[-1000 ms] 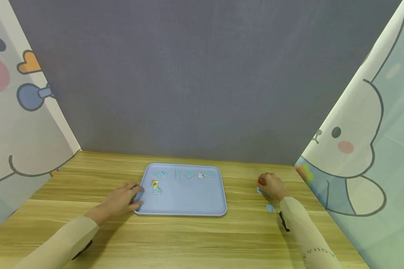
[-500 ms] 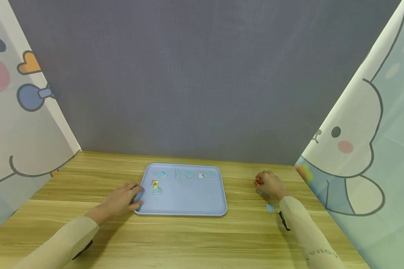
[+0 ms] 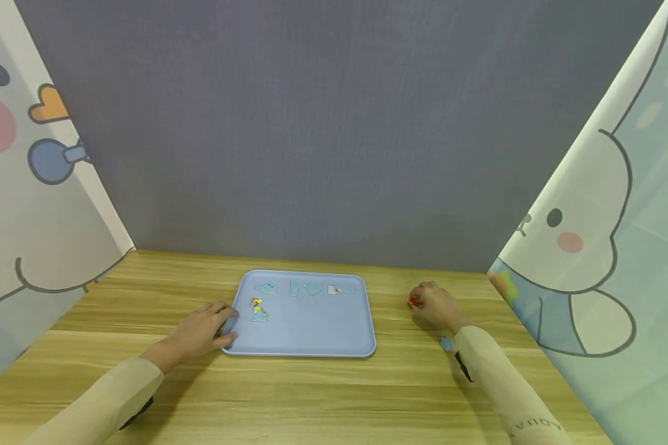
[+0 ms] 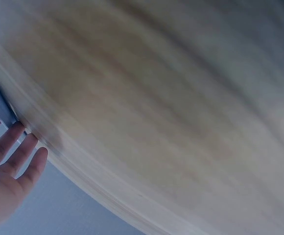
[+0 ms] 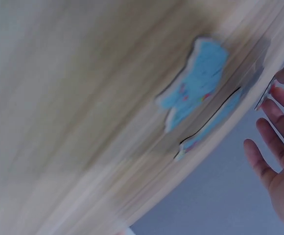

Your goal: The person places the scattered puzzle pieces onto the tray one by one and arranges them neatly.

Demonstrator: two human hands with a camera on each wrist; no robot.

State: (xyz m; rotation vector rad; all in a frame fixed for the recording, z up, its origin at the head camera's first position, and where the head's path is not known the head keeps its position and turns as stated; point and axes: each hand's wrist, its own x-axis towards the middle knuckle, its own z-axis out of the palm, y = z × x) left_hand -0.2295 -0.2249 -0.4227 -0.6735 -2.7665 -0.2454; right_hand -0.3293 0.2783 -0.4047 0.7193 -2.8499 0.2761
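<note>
My left hand (image 3: 203,330) rests on the left edge of a light blue tray (image 3: 312,340), thumb and index fingertip over its rim. In the left wrist view the fingers (image 4: 19,154) look fairly straight beside the tray's side. My right hand (image 3: 436,307) is above the table, right of the tray, and pinches a small puzzle piece (image 3: 414,302) with red on it. The right wrist view shows this piece's edge (image 5: 264,97) between thumb and fingertips. A blue puzzle piece (image 3: 446,343) lies beside the right wrist; another blue piece (image 5: 213,122) shows in the right wrist view.
Along the tray's back lie several pale blue pieces, among them a narrow strip (image 3: 294,288) and a pointed one (image 3: 313,288). A yellow-and-blue piece group (image 3: 259,311) lies at the tray's left. A grey panel (image 3: 312,154) stands behind the wooden table (image 3: 289,395).
My right hand has moved left toward the tray, carrying the red puzzle piece away from the blue pieces. The left hand and tray have stayed in place.
</note>
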